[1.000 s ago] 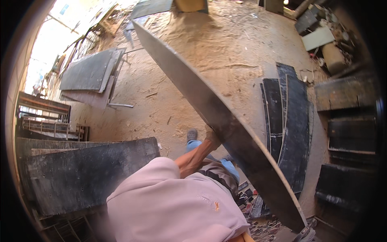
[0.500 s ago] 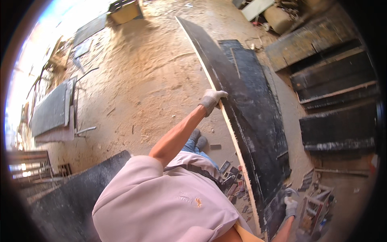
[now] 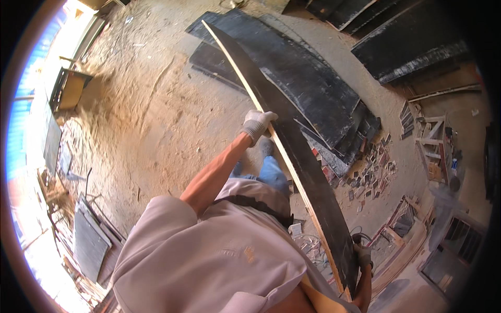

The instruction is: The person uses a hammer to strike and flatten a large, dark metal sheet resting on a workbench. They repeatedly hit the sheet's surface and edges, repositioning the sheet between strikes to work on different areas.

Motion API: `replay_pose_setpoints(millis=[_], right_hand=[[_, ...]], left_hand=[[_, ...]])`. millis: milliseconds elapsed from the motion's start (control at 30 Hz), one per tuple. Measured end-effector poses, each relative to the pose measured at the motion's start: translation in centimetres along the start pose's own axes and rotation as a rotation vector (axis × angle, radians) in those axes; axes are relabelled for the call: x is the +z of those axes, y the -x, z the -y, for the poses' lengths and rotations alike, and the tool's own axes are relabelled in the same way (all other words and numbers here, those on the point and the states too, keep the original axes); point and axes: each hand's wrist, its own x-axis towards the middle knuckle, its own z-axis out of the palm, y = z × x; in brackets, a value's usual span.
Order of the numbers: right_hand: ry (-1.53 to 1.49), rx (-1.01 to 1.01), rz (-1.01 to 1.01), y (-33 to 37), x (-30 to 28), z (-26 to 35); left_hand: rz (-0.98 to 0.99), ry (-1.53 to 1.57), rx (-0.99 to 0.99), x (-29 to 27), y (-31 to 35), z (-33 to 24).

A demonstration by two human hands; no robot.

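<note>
A long black-faced plywood board (image 3: 298,151), with a pale raw edge, is held tilted in front of me. My left hand (image 3: 259,122), in a light knit glove, is closed round its pale left edge near the middle. My gloved right hand (image 3: 364,256) is at the board's right edge near its lower end. A dark tool with a rounded end (image 3: 357,238) juts up from that hand; its exact kind is hard to make out. The right fingers are partly hidden. Beyond the board, several black boards (image 3: 308,78) lie stacked on the floor.
Small broken offcuts (image 3: 373,169) are strewn right of the stack. A ladder-like wooden frame (image 3: 432,146) stands farther right. More dark panels (image 3: 412,41) are at the upper right, and others (image 3: 90,242) lean at the left. Sawdust covers the floor (image 3: 156,120).
My view has turned right, and the floor stack now shows more fully. The board has come along in my left hand. My right hand has moved close against the board's right edge.
</note>
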Motion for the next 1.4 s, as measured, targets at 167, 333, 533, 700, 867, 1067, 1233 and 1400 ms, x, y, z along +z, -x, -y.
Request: replay_pose_setpoints(millis=[167, 333, 533, 700, 867, 1067, 1233, 1400], right_hand=[[0.808, -0.342, -0.111, -12.3, -8.3, -4.7], [0.488, -0.874, -0.359, -25.6, -14.6, 9.2], [0.092, -0.674, -0.598, -32.5, -22.4, 25.7], [-0.265, -0.561, -0.029, -33.1, -4.9, 39.9], [0.425, -1.082, -0.120, -28.3, 14.0, 42.2], [0.632, -1.372, 0.265, -9.8, 39.3, 42.6], [0.711, -1.511, 0.417, 4.5, 48.8, 40.1], [0.921, -1.038, 0.551, 5.3, 59.1, 39.5]], left_hand=[[0.075, -0.011, 0.256, 3.7, -4.0, -2.3], [-0.019, 0.207, 0.196, 5.8, -9.5, -7.1], [0.178, -0.614, 0.338, 6.0, -5.9, 2.1], [-0.402, -0.157, 0.120, -10.4, -0.9, 27.0], [-0.681, 0.680, -0.320, -15.7, 11.3, 44.6], [-0.857, 0.538, -0.694, -9.4, 24.2, 55.2], [-0.893, 0.047, -0.729, -5.6, 25.2, 58.9], [-1.059, 0.792, -0.655, -13.1, 29.1, 64.5]])
